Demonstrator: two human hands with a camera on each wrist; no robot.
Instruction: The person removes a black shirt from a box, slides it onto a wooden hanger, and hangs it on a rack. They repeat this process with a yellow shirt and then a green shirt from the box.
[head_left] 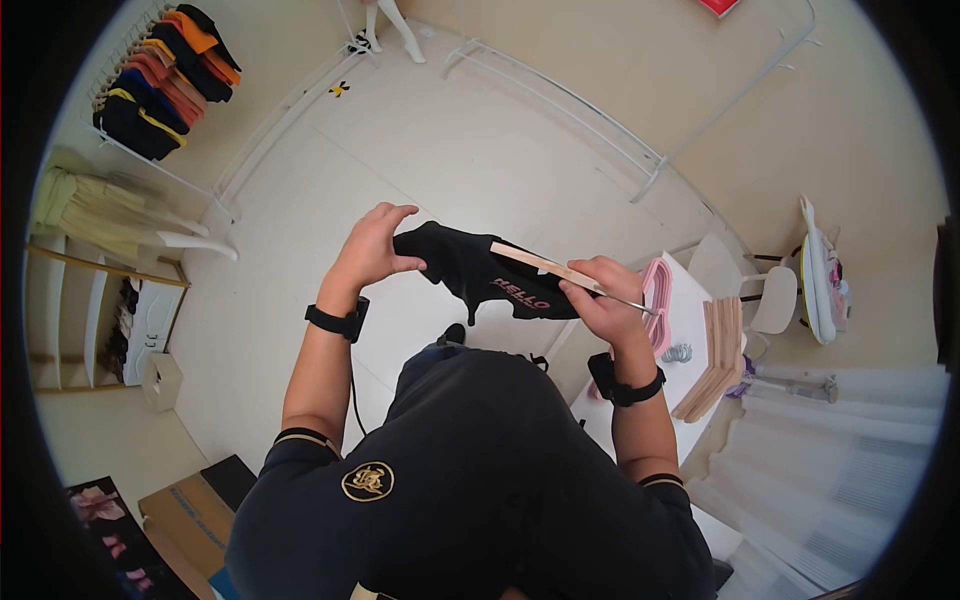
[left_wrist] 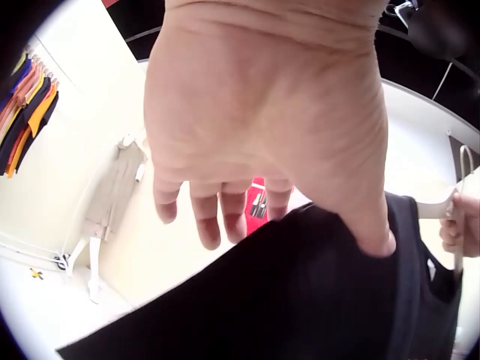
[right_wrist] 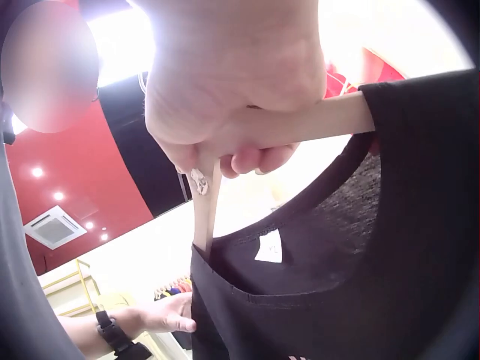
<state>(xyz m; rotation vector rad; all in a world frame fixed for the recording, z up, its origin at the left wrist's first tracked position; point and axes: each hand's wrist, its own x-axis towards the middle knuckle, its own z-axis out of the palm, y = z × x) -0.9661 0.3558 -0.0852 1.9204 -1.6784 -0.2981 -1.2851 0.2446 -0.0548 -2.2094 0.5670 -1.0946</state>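
At frame centre, my right hand grips the pale wooden hanger, slanting up-left inside the black T-shirt toward my slack-fingered left hand.

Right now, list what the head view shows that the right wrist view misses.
Head only: the white chair, the stacked hangers on the white table, the HELLO print. Right wrist only: the white neck label, a red ceiling. Both: the right hand grips the wooden hanger inside the black shirt, which the left hand touches.
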